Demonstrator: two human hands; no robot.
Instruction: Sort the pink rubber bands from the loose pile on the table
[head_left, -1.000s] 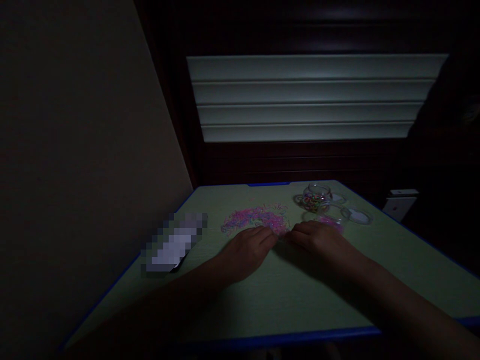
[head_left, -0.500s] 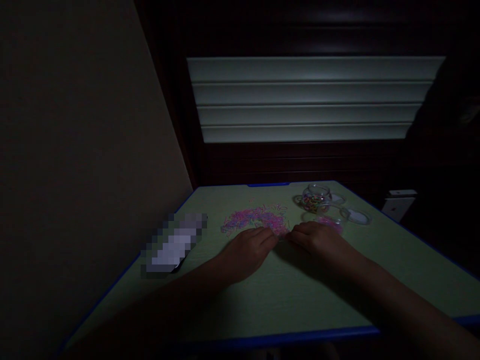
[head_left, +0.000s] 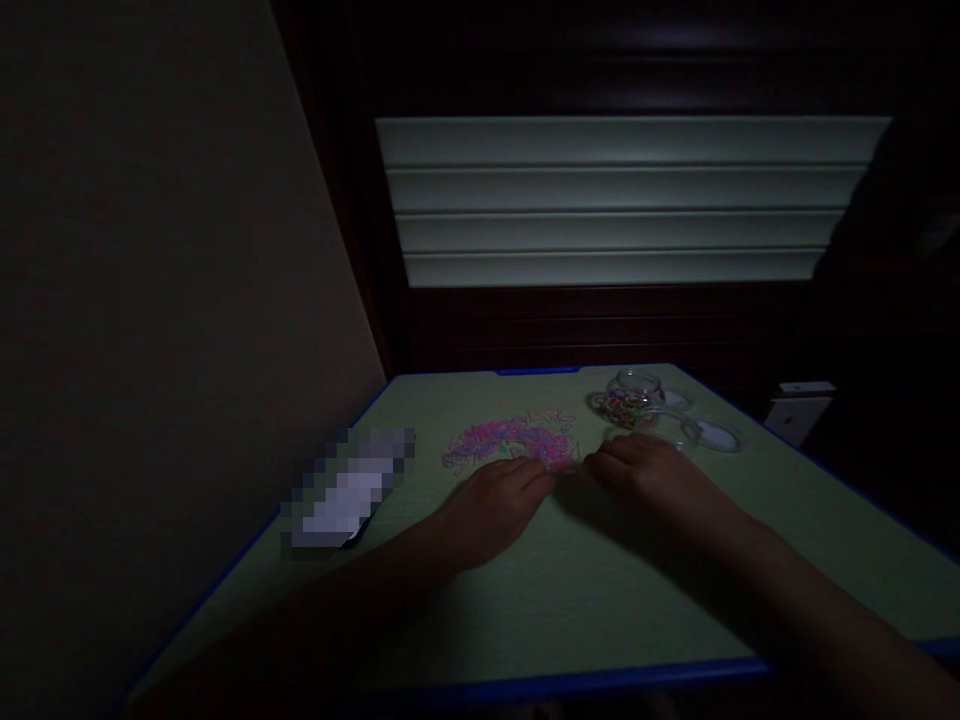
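A loose heap of small pink and purple loops [head_left: 517,436], which look like rubber bands, is spread over the table [head_left: 465,620]. My left hand [head_left: 499,500] rests at the heap's near edge with its fingers curled together. Just to the right, my right hand [head_left: 645,470] has its fingers pinched, pointing at the left fingertips across a small gap. Something faint and thin shows between the fingertips, too dark to name. Behind my right hand lies a clear round container [head_left: 667,425], partly hidden by it.
A round glass jar [head_left: 634,400] holding multicoloured loops stands at the back right. A clear lid [head_left: 716,436] lies beside it. On the left is a blurred-out flat object [head_left: 349,495]. A wall borders the left side, and a slatted panel [head_left: 622,200] rises behind the table.
My right hand has shifted slightly right and up, widening the gap to my left hand and covering pink bits seen earlier near the clear container. My left hand has hardly moved.
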